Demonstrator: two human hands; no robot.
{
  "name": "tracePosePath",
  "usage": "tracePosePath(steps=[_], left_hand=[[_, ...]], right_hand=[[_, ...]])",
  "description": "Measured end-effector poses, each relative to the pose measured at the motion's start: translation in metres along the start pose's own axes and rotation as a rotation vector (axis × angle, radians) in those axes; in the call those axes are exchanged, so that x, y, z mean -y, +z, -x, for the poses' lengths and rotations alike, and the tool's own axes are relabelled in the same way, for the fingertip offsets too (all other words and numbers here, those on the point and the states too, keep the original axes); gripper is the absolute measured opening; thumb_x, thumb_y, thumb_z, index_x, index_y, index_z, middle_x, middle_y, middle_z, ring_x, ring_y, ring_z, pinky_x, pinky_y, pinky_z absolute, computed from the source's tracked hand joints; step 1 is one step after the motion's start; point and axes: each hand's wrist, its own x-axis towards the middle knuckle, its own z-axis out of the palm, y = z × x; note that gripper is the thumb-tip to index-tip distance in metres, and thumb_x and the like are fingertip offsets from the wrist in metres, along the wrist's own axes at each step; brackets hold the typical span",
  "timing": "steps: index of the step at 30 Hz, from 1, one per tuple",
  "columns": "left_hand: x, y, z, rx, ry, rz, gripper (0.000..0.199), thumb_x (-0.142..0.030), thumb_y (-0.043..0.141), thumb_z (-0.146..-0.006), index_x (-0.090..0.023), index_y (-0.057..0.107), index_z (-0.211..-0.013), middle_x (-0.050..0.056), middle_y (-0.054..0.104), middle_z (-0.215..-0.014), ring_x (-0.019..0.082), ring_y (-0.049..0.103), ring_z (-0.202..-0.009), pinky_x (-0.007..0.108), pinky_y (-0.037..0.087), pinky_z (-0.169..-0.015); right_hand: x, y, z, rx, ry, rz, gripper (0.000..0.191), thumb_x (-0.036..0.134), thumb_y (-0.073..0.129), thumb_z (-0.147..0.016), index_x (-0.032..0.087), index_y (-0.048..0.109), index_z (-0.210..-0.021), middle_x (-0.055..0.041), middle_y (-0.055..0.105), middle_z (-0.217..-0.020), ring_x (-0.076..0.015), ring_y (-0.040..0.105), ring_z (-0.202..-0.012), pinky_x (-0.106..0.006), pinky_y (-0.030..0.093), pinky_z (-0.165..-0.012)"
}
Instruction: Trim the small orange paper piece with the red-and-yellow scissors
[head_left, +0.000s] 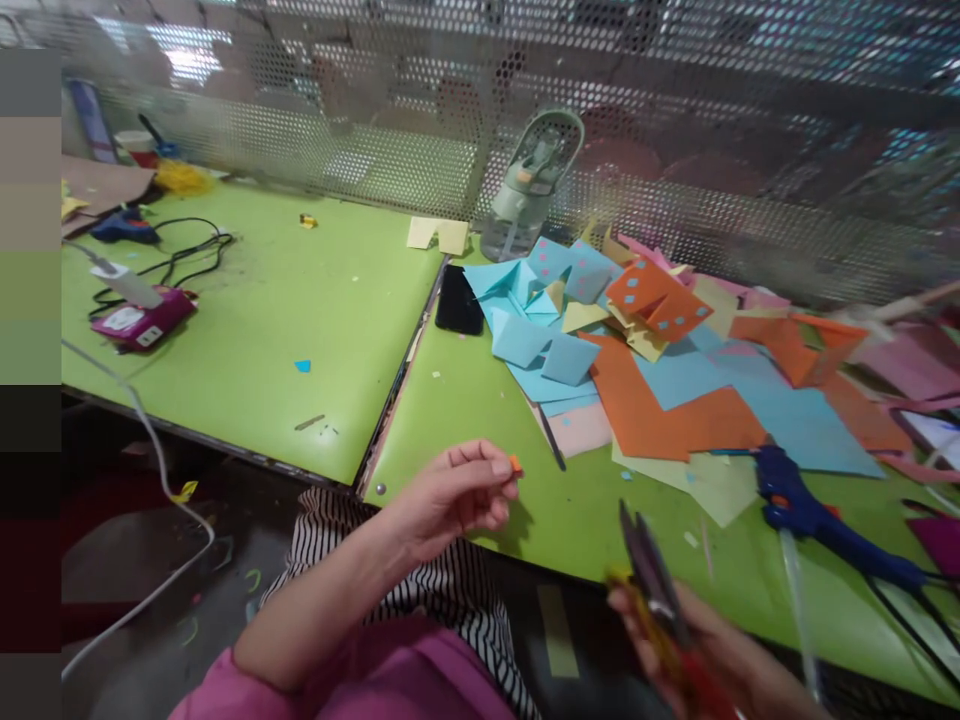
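My left hand [469, 490] is over the front edge of the green table [262, 290], its thumb and forefinger pinching a tiny orange paper piece [516, 465]. At the lower right, my right hand [675, 640] holds scissors [652, 570] with red and yellow handles, somewhat blurred, the blades pointing up and slightly apart. Beyond my hands lies a heap of folded and cut paper: light blue folded pieces [517, 338], an orange folded piece with blue squares [656, 300] and a flat orange sheet [660, 410].
A blue glue gun [825, 525] rests at the right, its cord over the edge. Behind the paper stands a clear bottle [525, 195], beside a black phone [459, 300]. A magenta power block [142, 318] with cables sits at the left. Perforated metal panels [300, 130] line the back.
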Motion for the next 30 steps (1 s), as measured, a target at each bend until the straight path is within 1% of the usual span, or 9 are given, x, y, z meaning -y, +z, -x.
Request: tracePosePath(steps=[1,3,6,8,11,14,18,21,30], left_hand=[[0.002,0.001,0.001,-0.008,0.031,-0.038,0.031,-0.033,0.084,-0.066,-0.014,0.062,-0.075,-0.002,0.065,-0.063,0.004,0.057,-0.046,0.013,0.044,-0.046],[0.006,0.005,0.004,-0.029,0.106,-0.160,0.030,-0.035,0.082,-0.068,-0.014,0.062,-0.075,-0.001,0.065,-0.063,0.005,0.058,-0.047,0.015,0.045,-0.047],[0.013,0.010,0.012,-0.082,0.304,-0.489,0.018,-0.029,0.075,-0.077,-0.013,0.065,-0.077,0.000,0.066,-0.066,0.007,0.059,-0.056,0.016,0.047,-0.054],[0.017,0.012,0.018,-0.085,0.501,-0.750,0.009,-0.022,0.071,-0.081,-0.014,0.068,-0.079,0.001,0.068,-0.070,0.007,0.060,-0.062,0.017,0.047,-0.058],[0.022,0.012,0.025,0.002,0.781,-1.025,0.004,-0.015,0.067,-0.084,-0.014,0.069,-0.087,0.004,0.071,-0.078,0.009,0.063,-0.068,0.017,0.049,-0.063],[0.024,0.011,0.028,0.093,0.919,-1.133,0.011,-0.010,0.064,-0.086,-0.012,0.068,-0.096,0.006,0.073,-0.086,0.010,0.065,-0.076,0.018,0.051,-0.071],[0.025,0.010,0.028,0.122,0.979,-1.187,0.012,-0.007,0.062,-0.086,-0.012,0.066,-0.097,0.006,0.072,-0.086,0.010,0.065,-0.078,0.018,0.052,-0.073],[0.026,0.010,0.027,0.102,0.971,-1.149,0.012,-0.007,0.063,-0.086,-0.012,0.066,-0.096,0.005,0.072,-0.083,0.009,0.064,-0.076,0.017,0.052,-0.071],[0.030,0.010,0.028,0.074,0.747,-0.978,0.005,-0.015,0.067,-0.085,-0.014,0.070,-0.089,0.004,0.072,-0.080,0.008,0.062,-0.069,0.017,0.050,-0.065]], right_hand=[[-0.001,0.011,0.002,0.112,0.110,-0.118,0.029,0.050,0.054,-0.087,0.028,0.073,-0.087,-0.0061,0.071,-0.067,-0.0193,0.066,-0.049,-0.027,0.052,-0.038],[-0.001,0.026,0.001,0.224,0.235,-0.320,0.032,0.050,0.051,-0.089,0.026,0.072,-0.087,-0.0077,0.070,-0.071,-0.0177,0.064,-0.049,-0.025,0.050,-0.037],[0.011,0.038,-0.007,0.123,0.216,-0.467,0.027,0.048,0.068,-0.079,0.027,0.067,-0.095,-0.0064,0.069,-0.083,-0.0155,0.062,-0.056,-0.025,0.053,-0.046],[0.025,0.045,-0.013,0.015,0.176,-0.470,0.038,0.043,0.079,-0.068,0.028,0.063,-0.099,-0.0050,0.067,-0.093,-0.0153,0.063,-0.068,-0.025,0.056,-0.059],[0.045,0.058,-0.021,-0.039,0.193,-0.521,0.039,0.043,0.080,-0.069,0.029,0.059,-0.099,-0.0027,0.064,-0.097,-0.0153,0.062,-0.080,-0.027,0.055,-0.075],[0.051,0.068,-0.025,-0.052,0.189,-0.604,0.040,0.048,0.078,-0.070,0.029,0.058,-0.099,-0.0006,0.061,-0.092,-0.0166,0.061,-0.085,-0.029,0.053,-0.082],[0.043,0.068,-0.025,-0.024,0.203,-0.614,0.038,0.044,0.078,-0.070,0.029,0.058,-0.099,0.0004,0.060,-0.088,-0.0154,0.058,-0.078,-0.028,0.053,-0.074],[0.038,0.066,-0.024,-0.055,0.199,-0.601,0.040,0.045,0.078,-0.069,0.028,0.058,-0.100,-0.0006,0.060,-0.089,-0.0162,0.058,-0.078,-0.030,0.053,-0.075],[0.037,0.069,-0.025,-0.090,0.124,-0.539,0.032,0.041,0.076,-0.072,0.027,0.059,-0.095,0.0013,0.056,-0.082,-0.0130,0.055,-0.071,-0.023,0.051,-0.066]])
